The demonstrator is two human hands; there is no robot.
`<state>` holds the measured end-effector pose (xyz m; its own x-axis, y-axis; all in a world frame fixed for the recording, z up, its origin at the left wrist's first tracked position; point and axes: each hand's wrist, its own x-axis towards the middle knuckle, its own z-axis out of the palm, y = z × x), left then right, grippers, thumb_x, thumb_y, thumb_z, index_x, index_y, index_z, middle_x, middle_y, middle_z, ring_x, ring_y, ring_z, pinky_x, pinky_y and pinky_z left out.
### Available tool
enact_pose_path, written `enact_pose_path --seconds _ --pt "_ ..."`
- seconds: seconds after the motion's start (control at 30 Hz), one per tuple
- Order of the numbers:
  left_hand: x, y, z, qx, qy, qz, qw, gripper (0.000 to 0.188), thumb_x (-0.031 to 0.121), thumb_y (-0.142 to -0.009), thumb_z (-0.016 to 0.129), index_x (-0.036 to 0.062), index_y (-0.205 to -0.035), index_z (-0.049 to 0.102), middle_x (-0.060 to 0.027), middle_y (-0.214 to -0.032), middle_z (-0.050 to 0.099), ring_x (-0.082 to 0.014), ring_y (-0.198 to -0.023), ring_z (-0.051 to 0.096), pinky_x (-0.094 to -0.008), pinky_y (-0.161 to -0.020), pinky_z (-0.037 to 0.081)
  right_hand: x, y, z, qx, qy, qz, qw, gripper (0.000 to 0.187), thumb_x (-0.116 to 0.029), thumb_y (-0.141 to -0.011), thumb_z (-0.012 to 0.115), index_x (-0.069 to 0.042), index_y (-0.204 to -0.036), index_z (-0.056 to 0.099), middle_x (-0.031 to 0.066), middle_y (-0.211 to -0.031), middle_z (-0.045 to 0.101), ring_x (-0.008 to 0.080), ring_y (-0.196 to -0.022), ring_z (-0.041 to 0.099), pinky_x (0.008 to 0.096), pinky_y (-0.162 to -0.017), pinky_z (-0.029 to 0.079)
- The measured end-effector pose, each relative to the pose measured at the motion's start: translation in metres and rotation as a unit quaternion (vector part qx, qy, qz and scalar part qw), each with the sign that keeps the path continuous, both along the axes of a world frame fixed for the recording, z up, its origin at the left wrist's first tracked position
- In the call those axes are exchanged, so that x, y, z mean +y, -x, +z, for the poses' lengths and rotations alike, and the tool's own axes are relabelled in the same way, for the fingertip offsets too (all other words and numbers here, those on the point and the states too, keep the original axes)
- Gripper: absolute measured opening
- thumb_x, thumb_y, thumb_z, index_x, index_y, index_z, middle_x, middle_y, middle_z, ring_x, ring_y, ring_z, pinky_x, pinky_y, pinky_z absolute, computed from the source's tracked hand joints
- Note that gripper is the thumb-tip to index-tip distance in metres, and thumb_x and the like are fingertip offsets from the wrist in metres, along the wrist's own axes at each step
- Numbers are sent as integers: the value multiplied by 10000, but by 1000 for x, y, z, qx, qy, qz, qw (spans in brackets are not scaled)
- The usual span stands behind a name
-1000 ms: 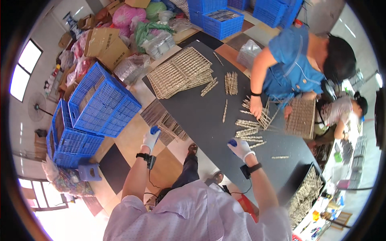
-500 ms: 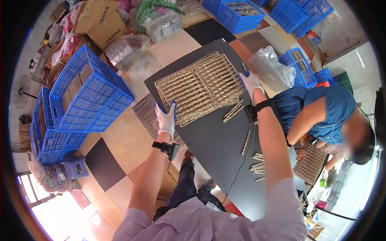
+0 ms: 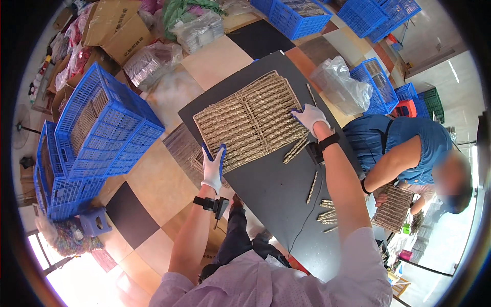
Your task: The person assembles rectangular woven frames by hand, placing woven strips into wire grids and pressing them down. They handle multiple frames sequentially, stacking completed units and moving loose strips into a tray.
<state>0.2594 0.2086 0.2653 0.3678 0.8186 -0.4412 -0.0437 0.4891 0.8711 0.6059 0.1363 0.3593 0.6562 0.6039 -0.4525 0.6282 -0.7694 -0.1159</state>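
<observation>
A rectangular panel of braided straw-coloured strips lies on the dark table, a rib running down its middle. Its edges look layered, as if another panel is beneath. My left hand, in a white glove with blue palm, is at its near left corner, thumb and fingers spread in a V around the edge. My right hand, gloved alike, has its fingers bent over the right edge and closed on it; its fingertips are partly hidden. Loose braided strips lie beside the panel, just below my right hand.
More loose strips and a thin black cable lie on the dark table. Stacked blue crates stand left. A co-worker in blue handles another braided panel at right. A clear plastic bag sits beyond.
My right hand has moved left and inward, from spread beside the far right corner onto the panel's right edge. The panel has turned slightly. My left hand stays at its corner.
</observation>
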Motion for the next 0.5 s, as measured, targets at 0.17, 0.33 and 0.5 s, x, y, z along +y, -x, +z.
enact_pose_path --seconds 0.17,0.33,0.5 --pt "3 4 0 119 -27 -51 991 864 229 -857 690 76 -1510 145 -127 -1462 380 -229 -1313 397 -320 -1087 311 -10 -1 10 107 -137 -92 980 571 -446 -824 675 24 -1142 607 177 -1076 658 288 -985 628 367 -868 481" --pt "2 9 -20 95 -76 -35 992 676 87 -880 640 75 -1457 288 -72 -1334 502 -158 -1167 503 -292 -1011 402 -31 2 25 326 -328 -133 877 372 -231 -804 741 32 -1056 667 76 -905 683 124 -785 597 265 -737 482" --pt "-4 23 21 -48 -40 -11 998 755 10 -840 674 62 -1463 251 -87 -1359 473 -178 -1208 488 -286 -1017 414 -64 38 49 298 -410 -63 860 332 -133 -780 741 43 -1047 651 68 -953 667 117 -774 598 251 -720 484"
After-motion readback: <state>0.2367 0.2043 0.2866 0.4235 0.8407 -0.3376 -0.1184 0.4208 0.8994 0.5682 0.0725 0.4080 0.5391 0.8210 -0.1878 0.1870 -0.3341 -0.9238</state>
